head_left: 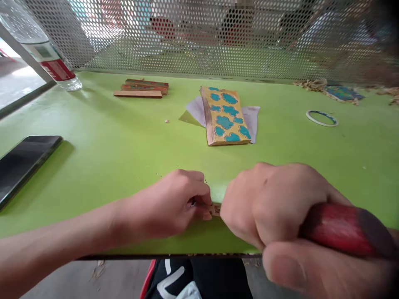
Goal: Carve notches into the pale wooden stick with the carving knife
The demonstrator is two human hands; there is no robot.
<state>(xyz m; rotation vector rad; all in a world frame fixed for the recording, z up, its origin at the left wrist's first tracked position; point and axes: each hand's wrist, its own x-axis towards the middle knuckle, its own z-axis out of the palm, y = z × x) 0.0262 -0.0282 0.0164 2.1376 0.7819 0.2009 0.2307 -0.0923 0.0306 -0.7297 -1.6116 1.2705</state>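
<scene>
My left hand is closed in a pinch on a small wooden piece lying on the green table near its front edge. My right hand is wrapped in a fist round a red tool handle whose dark end points right; the tool's working end is hidden behind the fingers, right at the wooden piece. Farther back stands a yellow wooden block with teal cloud shapes, resting on a pale sheet.
A dark phone lies at the left edge. Thin wooden strips and a plastic bottle sit at the back left. A tape ring and wood shavings lie at the back right, before a perforated metal screen.
</scene>
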